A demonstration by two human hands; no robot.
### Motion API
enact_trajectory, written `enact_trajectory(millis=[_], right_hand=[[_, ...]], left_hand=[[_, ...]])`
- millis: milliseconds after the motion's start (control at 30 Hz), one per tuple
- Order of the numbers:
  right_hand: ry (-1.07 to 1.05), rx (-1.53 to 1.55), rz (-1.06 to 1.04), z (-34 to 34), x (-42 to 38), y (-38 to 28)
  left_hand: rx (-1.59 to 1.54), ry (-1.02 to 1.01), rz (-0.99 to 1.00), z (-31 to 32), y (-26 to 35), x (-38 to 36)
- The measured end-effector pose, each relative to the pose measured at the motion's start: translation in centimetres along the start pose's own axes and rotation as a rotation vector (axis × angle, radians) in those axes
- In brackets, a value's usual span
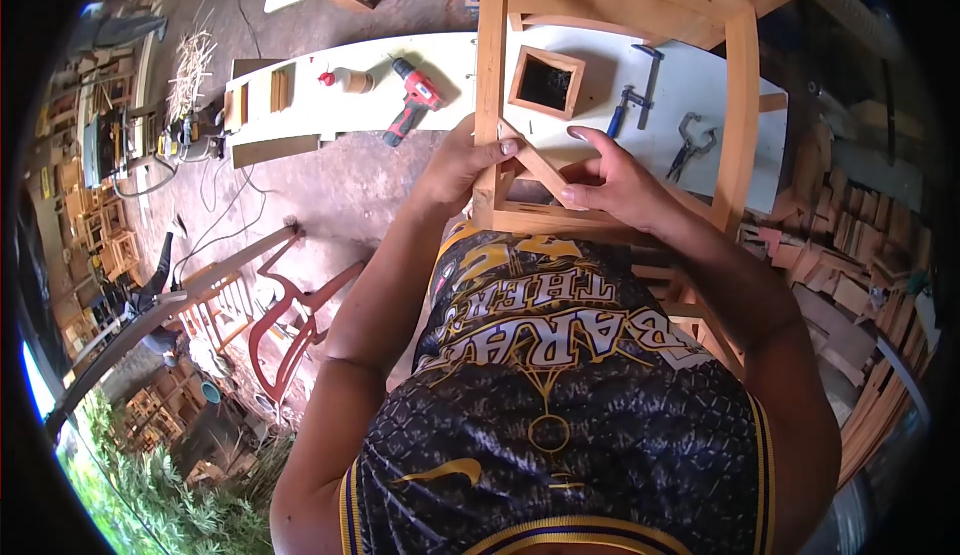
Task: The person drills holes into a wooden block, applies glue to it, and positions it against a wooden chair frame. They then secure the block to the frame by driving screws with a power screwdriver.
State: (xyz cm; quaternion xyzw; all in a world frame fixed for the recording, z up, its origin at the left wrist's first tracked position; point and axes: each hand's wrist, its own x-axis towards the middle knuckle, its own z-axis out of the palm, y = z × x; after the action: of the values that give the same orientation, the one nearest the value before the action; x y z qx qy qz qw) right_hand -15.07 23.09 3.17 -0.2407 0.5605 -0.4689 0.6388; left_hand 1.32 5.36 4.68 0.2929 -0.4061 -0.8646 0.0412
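A wooden chair-like frame point(489, 55) stands upright in front of me, its posts rising on either side of my hands. A short flat wooden strip point(537, 163) lies at a slant across the inner corner of the frame. My left hand point(468, 163) is wrapped around the left post, its thumb pressing by the strip's upper end. My right hand point(618, 183) has its thumb on the strip's lower end, with the index finger stretched out above. The other right fingers are partly hidden behind the wood.
Beyond the frame, a white table point(300, 95) bears a red cordless drill point(412, 100), a bottle with a red cap point(345, 80), a square wooden box point(546, 83), a blue-handled bar clamp point(628, 110) and locking pliers point(690, 145). Stacked boards point(890, 395) lie to the right.
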Motion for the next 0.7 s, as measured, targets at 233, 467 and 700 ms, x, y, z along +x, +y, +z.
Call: enact_trajectory(millis=[233,467,700], right_hand=[[-0.039,-0.005,0.006,0.4,0.2,-0.2],[-0.051,-0.037,0.025,0.5,0.3,0.2],[-0.081,-0.060,0.064,0.6,0.5,0.0]], left_hand=[[0.034,-0.003,0.018,-1.0,-0.8,0.5],[0.024,0.006,0.018,-0.6,-0.5,0.1],[0.073,0.051,0.046,-0.9,-1.3,0.4]])
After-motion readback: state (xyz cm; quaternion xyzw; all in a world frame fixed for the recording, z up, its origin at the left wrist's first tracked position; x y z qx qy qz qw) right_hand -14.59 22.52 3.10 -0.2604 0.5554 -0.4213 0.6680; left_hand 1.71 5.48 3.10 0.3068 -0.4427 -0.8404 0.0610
